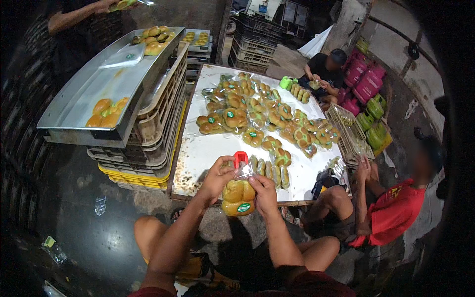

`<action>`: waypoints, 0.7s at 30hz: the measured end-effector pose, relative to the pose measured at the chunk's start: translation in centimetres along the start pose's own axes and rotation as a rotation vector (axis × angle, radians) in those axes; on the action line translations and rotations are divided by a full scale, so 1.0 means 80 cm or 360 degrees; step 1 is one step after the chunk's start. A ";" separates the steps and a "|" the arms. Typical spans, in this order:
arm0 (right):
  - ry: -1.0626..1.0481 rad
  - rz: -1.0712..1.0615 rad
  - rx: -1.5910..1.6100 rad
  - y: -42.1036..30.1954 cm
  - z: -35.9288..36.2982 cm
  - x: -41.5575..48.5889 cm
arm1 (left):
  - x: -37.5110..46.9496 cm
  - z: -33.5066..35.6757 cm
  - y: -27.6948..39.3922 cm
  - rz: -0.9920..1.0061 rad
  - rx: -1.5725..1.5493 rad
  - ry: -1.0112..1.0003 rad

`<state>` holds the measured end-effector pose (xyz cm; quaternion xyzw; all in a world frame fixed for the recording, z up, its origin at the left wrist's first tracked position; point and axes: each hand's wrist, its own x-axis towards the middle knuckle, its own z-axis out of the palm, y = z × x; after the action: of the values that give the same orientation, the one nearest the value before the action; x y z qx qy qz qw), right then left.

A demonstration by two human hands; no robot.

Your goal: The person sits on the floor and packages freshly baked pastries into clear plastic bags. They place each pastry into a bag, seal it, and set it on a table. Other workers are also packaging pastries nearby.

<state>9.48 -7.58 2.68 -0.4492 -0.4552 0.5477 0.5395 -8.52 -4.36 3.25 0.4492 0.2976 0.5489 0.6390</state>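
Observation:
A clear plastic bag of golden bread buns (238,195), with a green label on its front, hangs between my hands at the near edge of the table. My left hand (216,179) pinches the gathered plastic at the bag's top left. At the top right, my right hand (265,191) grips the same plastic between thumb and fingers. Just beyond the fingers stands a small red plastic dispenser (241,158), its base partly hidden by my left hand. Right of it, several slim bagged buns (276,173) stand in a row on the white tabletop (219,148).
Bagged buns (256,107) are heaped across the table's middle. On the left, a metal tray (122,80) with buns tops stacked crates (159,144). A person in red (393,211) sits at the right; another person (324,74) works at the far corner, near gas cylinders (367,83).

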 end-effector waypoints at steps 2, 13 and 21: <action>-0.0032 -0.0080 -0.0320 0.003 -0.004 0.003 | 0.001 -0.003 -0.005 -0.0296 0.0217 0.0029; 0.0214 -0.0363 -0.0147 0.009 -0.014 0.011 | -0.003 0.017 -0.015 0.0047 0.0881 -0.0173; -0.0014 -0.0039 -0.0063 0.011 -0.027 0.017 | -0.001 0.016 -0.012 -0.0115 0.0827 -0.0106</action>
<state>11.46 -6.20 1.40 -0.4519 -0.4738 0.5338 0.5352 -7.00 -4.72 2.94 0.6050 0.4232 0.4160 0.5309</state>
